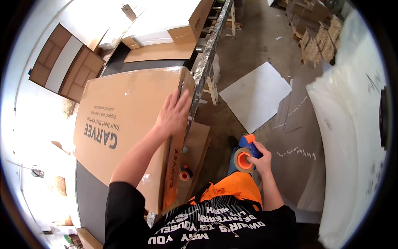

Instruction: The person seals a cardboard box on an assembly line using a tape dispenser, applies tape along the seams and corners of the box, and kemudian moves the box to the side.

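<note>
A large brown cardboard box (132,103) with dark print lies on the conveyor at my left, with clear tape along its far and right edges. My left hand (174,114) rests flat on the box's right edge, fingers stretched out over the corner. Out to the right, away from the box, my right hand (262,159) grips a blue and orange tape dispenser (250,145) loaded with a roll of tape. A second tape dispenser (185,173) sits on a cardboard sheet (200,145) below the conveyor's side.
An opened carton (166,52) with white contents stands farther along the conveyor (93,199). A white sheet (257,95) lies on the floor beside grey-brown sheets (296,141). Wrapped white material (348,137) lines the right side. Cardboard stacks (309,12) stand far right.
</note>
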{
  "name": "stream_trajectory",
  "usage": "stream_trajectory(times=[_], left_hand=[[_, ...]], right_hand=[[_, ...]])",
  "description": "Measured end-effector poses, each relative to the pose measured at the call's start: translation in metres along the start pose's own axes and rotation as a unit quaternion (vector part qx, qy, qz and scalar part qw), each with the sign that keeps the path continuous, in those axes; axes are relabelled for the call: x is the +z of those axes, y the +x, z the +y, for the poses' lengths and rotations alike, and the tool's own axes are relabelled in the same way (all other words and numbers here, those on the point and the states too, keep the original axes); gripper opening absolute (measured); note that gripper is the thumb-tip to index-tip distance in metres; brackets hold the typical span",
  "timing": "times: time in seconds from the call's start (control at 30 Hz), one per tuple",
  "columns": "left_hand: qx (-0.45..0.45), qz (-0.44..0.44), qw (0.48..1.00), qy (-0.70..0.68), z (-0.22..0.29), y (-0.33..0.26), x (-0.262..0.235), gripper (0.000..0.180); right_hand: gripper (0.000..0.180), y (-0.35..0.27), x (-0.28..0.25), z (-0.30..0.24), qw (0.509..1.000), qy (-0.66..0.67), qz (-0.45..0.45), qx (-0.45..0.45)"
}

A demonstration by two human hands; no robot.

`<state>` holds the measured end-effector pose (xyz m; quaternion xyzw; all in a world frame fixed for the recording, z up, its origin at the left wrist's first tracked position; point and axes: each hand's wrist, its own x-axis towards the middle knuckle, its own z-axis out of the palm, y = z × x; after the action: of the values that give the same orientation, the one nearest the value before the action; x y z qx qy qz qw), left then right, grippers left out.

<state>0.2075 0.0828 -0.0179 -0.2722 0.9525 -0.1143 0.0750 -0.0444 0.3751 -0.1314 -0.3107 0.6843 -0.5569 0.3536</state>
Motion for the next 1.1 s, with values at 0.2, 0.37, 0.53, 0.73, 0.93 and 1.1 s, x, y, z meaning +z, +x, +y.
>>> stream_trajectory(times=[0.2,0.37,0.53,0.73,0.93,1.1], left_hand=[[-0.284,0.022,0.948,-0.142,-0.063,0.141,0.006,0.078],[-0.342,-0.046,0.928,-0.141,-0.063,0.157,0.004,0.043],[-0.331,-0.021,0.928,-0.166,-0.06,0.136,0.01,0.035],[-0.257,0.002,0.942,-0.216,0.029,0.064,-0.023,0.038],[-0.343,-0.056,0.921,-0.173,0.043,0.052,-0.039,0.083],[-0.344,-0.029,0.906,-0.244,0.043,0.035,-0.027,0.102]], right_hand=[[0.062,0.103,0.022,-0.016,0.993,-0.077,-0.09,-0.015],[0.063,0.181,0.035,-0.012,0.991,-0.014,-0.13,0.005],[0.064,0.234,0.068,-0.054,0.986,0.009,-0.16,-0.037],[0.066,0.252,0.07,-0.046,0.934,0.175,-0.286,0.123],[0.068,0.298,0.144,-0.051,0.828,0.175,-0.504,0.172],[0.066,0.345,0.221,-0.074,0.748,0.159,-0.612,0.203]])
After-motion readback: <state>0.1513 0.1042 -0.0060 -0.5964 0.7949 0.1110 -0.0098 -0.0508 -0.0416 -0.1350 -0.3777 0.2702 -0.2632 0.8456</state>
